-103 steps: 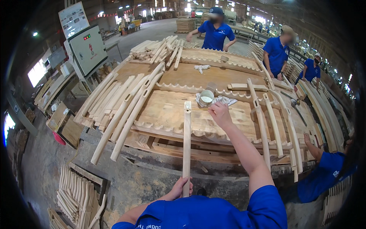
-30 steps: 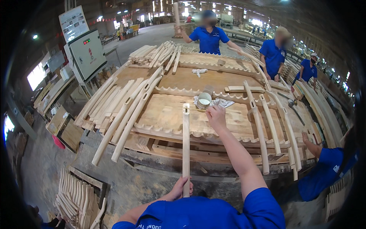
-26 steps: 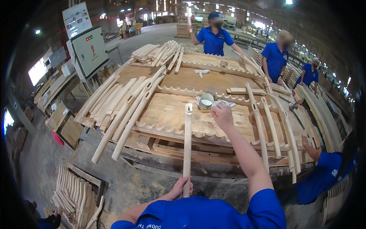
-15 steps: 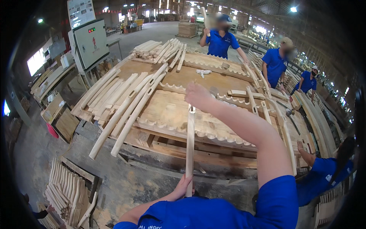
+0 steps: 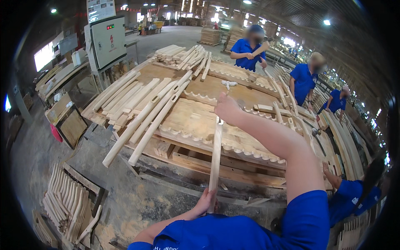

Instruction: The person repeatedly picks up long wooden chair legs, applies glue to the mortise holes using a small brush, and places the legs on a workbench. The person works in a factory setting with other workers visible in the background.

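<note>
A long, pale wooden post point(image 5: 216, 158) slants up from my body toward the workbench, a dark slot showing near its upper end. My left hand point(image 5: 206, 201) is wrapped around its lower end. At the slotted end, my right hand point(image 5: 227, 107) is closed in a fist just above the slot. A thin tip rises over that fist, but what it belongs to is hidden by the fingers. Behind the post lies a wooden board with a scalloped edge point(image 5: 233, 149). Two longer slotted posts point(image 5: 160, 109) rest at the left of the bench, jutting over its front edge.
Wooden pieces are piled on the bench point(image 5: 200, 86), beside a white cloth point(image 5: 228, 83). A hammer point(image 5: 316, 130) lies at the right. Several co-workers in blue stand around; one at the back holds a wooden piece point(image 5: 261, 49). Curved wooden parts point(image 5: 68, 200) stand low at left.
The view has shifted slightly, so the bench sits farther right. Both my hands stay on the post. The co-worker at the back has lowered the wooden piece from upright to a slant.
</note>
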Demonstrator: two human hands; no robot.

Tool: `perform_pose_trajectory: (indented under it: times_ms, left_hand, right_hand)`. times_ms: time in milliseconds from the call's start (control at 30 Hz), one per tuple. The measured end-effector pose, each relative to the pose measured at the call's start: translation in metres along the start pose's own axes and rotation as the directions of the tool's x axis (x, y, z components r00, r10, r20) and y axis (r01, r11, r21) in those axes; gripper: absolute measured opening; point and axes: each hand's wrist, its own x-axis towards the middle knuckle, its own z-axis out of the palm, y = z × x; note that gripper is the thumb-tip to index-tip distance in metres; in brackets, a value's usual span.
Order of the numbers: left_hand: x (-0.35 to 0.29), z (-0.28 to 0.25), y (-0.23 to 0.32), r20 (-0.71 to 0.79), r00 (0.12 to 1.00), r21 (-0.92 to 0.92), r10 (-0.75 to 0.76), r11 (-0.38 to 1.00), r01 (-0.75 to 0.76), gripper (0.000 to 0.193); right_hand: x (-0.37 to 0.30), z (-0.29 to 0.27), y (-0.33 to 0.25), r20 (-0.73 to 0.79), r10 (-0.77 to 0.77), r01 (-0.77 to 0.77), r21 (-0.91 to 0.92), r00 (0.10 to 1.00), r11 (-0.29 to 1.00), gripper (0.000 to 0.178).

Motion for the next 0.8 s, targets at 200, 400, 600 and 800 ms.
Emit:
perform_pose_trajectory:
  times_ms: [200, 400, 600, 800]
  left_hand:
    - [0.003, -0.008, -0.001, 0.063, 0.998, -0.021, -0.009, 1.0, 0.01, 0.035]
    - [0.006, -0.017, 0.001, 0.134, 0.99, -0.072, -0.044, 0.996, 0.054, 0.028]
    - [0.01, -0.026, 0.001, 0.178, 0.98, -0.142, -0.083, 0.984, 0.109, 0.025]
    - [0.005, -0.025, 0.005, 0.126, 0.985, -0.209, -0.115, 0.968, 0.14, 0.024]
  right_hand:
    - [-0.013, -0.002, 0.016, 0.025, 0.12, -0.119, -0.018, 0.992, 0.993, 0.013]
    - [-0.002, 0.002, 0.01, -0.168, -0.033, -0.006, -0.223, 0.985, 0.975, 0.012]
    - [-0.007, 0.023, 0.01, -0.475, -0.052, -0.054, -0.208, 0.878, 0.977, 0.009]
    - [-0.033, 0.018, 0.025, -0.659, -0.002, -0.13, -0.151, 0.752, 0.98, 0.007]
